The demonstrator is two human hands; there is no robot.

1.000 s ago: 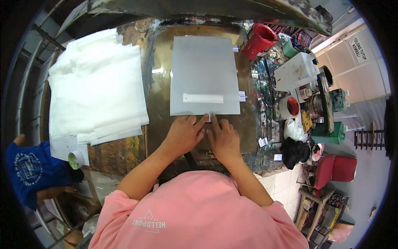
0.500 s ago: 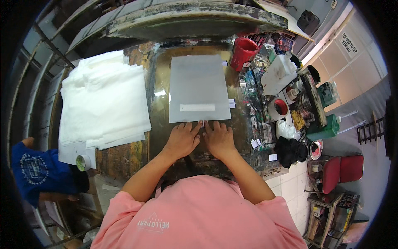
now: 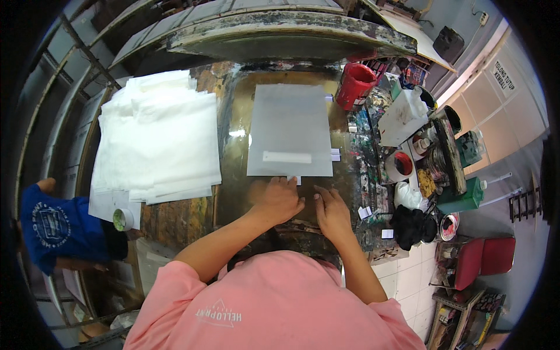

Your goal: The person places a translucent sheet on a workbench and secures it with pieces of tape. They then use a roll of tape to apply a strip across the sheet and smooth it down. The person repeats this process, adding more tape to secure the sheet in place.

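Observation:
A translucent grey-white sheet (image 3: 291, 122) lies flat on the dark, glossy board (image 3: 233, 201), with a pale strip (image 3: 287, 157) showing near its lower edge. My left hand (image 3: 277, 199) rests just below that edge, fingertips at a small white tab (image 3: 295, 179); a blur beside it partly smears its outline. To its right, my right hand (image 3: 333, 211) is lowered over the board, fingers loosely apart and holding nothing. Another small white tab (image 3: 335, 154) sits against the sheet's right edge.
A thick stack of white sheets (image 3: 157, 140) lies at left, a tape roll (image 3: 122, 219) at its near corner. Right: a red bucket (image 3: 356, 86), white jerrycan (image 3: 402, 119), paint pot (image 3: 400, 165) and black cloth (image 3: 413, 224). A framed screen (image 3: 291, 35) stands behind. A person in blue (image 3: 64, 230) stands far left.
My right hand has left the tab and drawn back to the right, toward me. My left hand has shifted right, staying near the tab. The whole view has shifted slightly.

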